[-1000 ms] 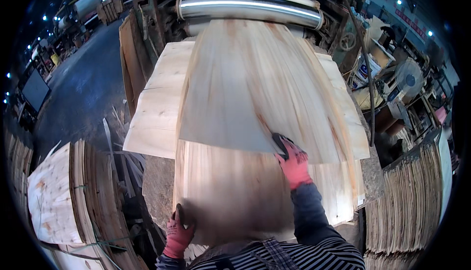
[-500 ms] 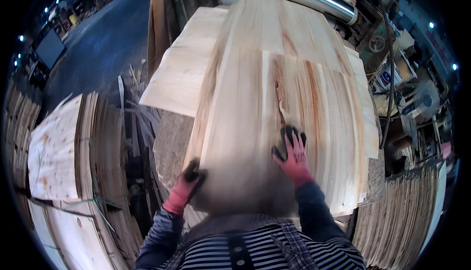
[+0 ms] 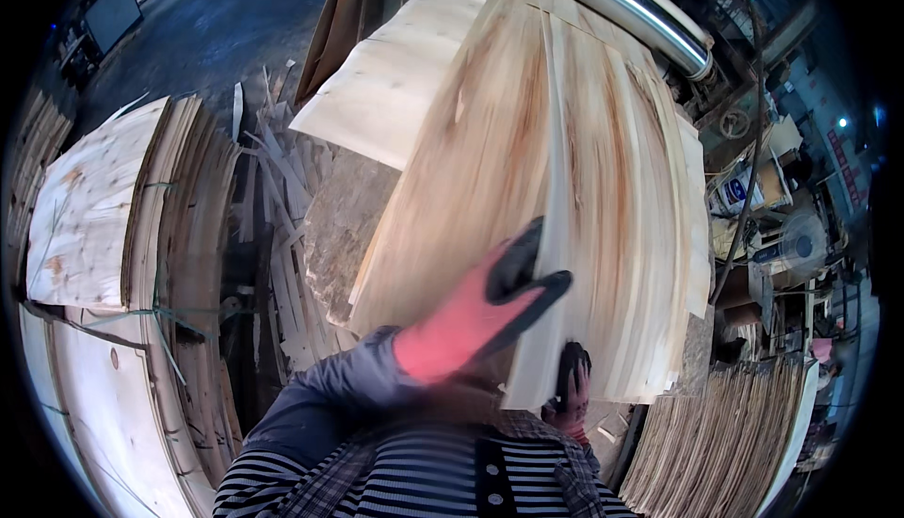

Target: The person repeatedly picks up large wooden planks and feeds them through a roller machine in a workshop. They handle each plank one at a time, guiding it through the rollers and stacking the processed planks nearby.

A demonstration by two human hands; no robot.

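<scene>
Long, pale wood veneer sheets point(image 3: 471, 141) with brown streaks lie layered before me. One upper sheet point(image 3: 621, 188) has its left edge raised in a long pale strip running away from me. My left hand point(image 3: 485, 306), in a pink glove with black fingers, reaches across and is closed on that raised edge, its thumb over the strip. Its outline is slightly blurred. My right hand point(image 3: 572, 388), gloved alike, is at the near end of the sheet, just right of the strip. Its fingers stretch forward against the wood; its thumb is hidden.
A long shiny roller point(image 3: 621, 0) crosses the far end. Another pale veneer sheet point(image 3: 386, 75) juts out at left. Banded veneer stacks point(image 3: 94, 207) stand on the left, with wood scraps point(image 3: 278, 179) beside them. At right are another stack point(image 3: 720, 443) and a fan point(image 3: 800, 240).
My left hand has moved rightward from the sheet's left side to a lifted edge at the middle. My right hand has drawn back to the near end. The view has shifted.
</scene>
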